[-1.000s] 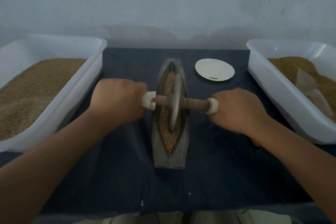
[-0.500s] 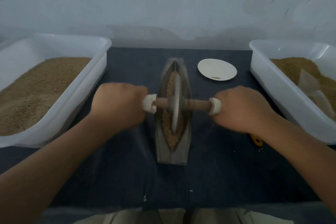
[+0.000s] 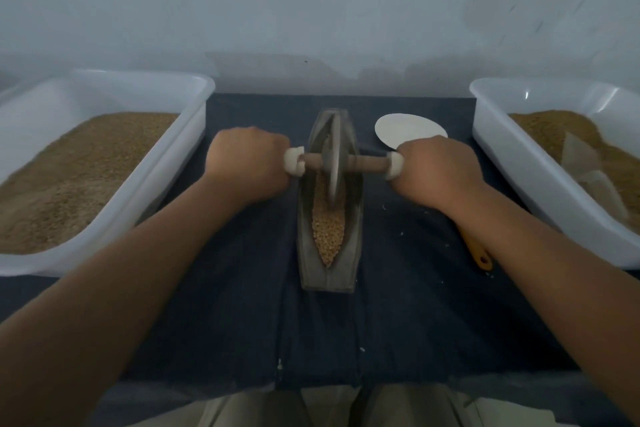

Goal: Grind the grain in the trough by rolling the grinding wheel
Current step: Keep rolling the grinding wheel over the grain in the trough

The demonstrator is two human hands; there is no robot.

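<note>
The left hand [image 3: 247,166] is curled tight round the left end of the wooden axle [image 3: 367,163], just outside its white cap. The grinding wheel [image 3: 334,172] stands on edge in the far half of the trough [image 3: 329,276], with grain [image 3: 328,229] lying bare in the near half. The wheel looks heavy, stiff and apt to tip sideways, so both axle ends are the places to hold. The right hand [image 3: 440,166] grips the right end.

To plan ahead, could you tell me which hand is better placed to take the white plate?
Right, probably: the right hand grips the axle just beside the white plate; the left hand is across the trough.
</note>
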